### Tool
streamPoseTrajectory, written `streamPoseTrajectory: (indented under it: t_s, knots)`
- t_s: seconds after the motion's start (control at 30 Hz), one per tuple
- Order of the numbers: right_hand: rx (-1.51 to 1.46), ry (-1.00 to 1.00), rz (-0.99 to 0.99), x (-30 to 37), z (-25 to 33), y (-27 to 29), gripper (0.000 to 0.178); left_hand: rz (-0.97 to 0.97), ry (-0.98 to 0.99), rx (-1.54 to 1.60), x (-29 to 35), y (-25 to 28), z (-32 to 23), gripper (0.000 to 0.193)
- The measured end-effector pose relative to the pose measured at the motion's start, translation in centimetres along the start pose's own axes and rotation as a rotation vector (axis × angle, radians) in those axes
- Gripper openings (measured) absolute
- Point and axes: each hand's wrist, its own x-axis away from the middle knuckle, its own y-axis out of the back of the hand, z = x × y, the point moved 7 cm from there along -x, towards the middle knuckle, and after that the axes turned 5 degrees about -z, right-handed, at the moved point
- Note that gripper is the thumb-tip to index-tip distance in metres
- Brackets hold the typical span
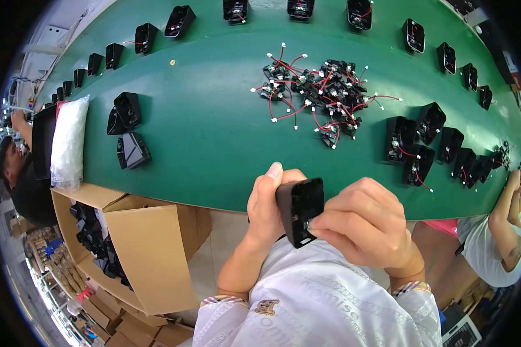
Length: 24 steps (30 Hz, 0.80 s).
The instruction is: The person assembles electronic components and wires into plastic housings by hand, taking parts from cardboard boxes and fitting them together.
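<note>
Below the near edge of the green bench point(214, 144), held over the person's lap, sat 1 black plastic housing point(300, 209). The left hand point(267, 205) clasped its left side, thumb raised along the top edge. The right hand point(362, 222) closed on its lower right corner, fingertips pinching what looked like a small part there; the part itself was too small to identify.

Judged from this grip, the housing hung off the bench with nothing under it, so a slackened left hand could have let it drop to the floor. The pinched part was tiny and could have slipped from the fingertips or gone in crooked. The tangled red leads in the pile could have snagged one another and dragged several boards out at once.

Counting left to right: 1 cardboard box point(147, 254) of black housings stood by the person's left side, its contents too heaped to count. 1 clear bag of white pieces point(69, 141) lay at the bench's left end. 2 housings point(127, 130) sat together on the left. 1 pile of small circuit boards with red wires point(321, 92) lay in the middle. About 7 open housings point(422, 141) clustered on the right. Roughly 16 more lined the far edge point(179, 20).
</note>
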Motion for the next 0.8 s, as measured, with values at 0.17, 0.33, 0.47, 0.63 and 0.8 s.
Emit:
streamPoseTrajectory:
  t_s: [0.17, 0.33, 0.47, 0.63, 0.8]
  knots:
    - [-0.047, -0.080, -0.082, 0.4, -0.1, -0.9, 0.023, -0.081, -0.022, 0.050, -0.1, 0.0, 0.2, 0.064]
    - [-0.212, -0.222, -0.121, 1.1, -1.1, -1.0, 0.021, -0.141, 0.129, 0.244, -0.6, 0.7, 1.7, 0.052]
    - [-0.155, -0.189, -0.131, 1.2, -1.0, -1.3, 0.020, -0.091, 0.085, 0.225, -0.8, 0.1, 1.0, 0.055]
    - [-0.030, -0.132, -0.071, 0.7, -0.4, -0.5, 0.022, -0.095, -0.012, 0.052, -0.4, 0.3, 0.1, 0.062]
    - [0.096, -0.108, -0.002, 0.2, -0.1, 0.0, 0.022, -0.114, -0.161, -0.055, -0.3, 0.3, -1.3, 0.063]
